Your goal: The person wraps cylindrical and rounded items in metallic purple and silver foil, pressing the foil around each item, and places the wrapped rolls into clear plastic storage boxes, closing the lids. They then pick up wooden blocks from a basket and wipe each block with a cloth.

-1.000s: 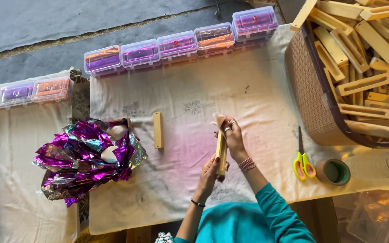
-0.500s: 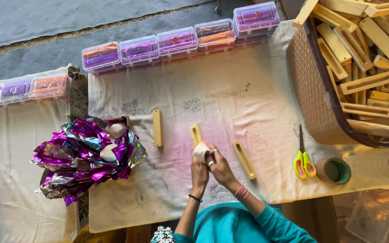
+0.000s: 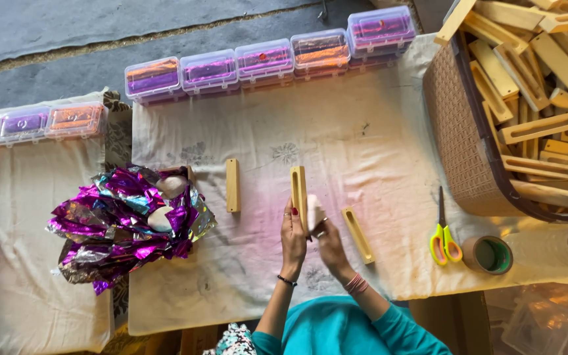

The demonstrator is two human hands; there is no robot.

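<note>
My left hand (image 3: 292,238) holds a slotted wooden block (image 3: 298,189) upright on its edge over the cloth-covered table (image 3: 376,138). My right hand (image 3: 327,242) presses a small white wad (image 3: 313,213) against the block's side. Another slotted wooden block (image 3: 357,234) lies flat just right of my right hand. A plain wooden block (image 3: 233,185) lies to the left of my left hand.
A pile of shiny purple foil (image 3: 126,223) sits at the left. Yellow-handled scissors (image 3: 443,235) and a tape roll (image 3: 488,255) lie at the right. A brown basket (image 3: 468,151) full of wooden blocks stands far right. Several clear plastic boxes (image 3: 264,59) line the far edge.
One wooden block was set down flat to the right. My hands then took up another block together with a white wad and shifted slightly right.
</note>
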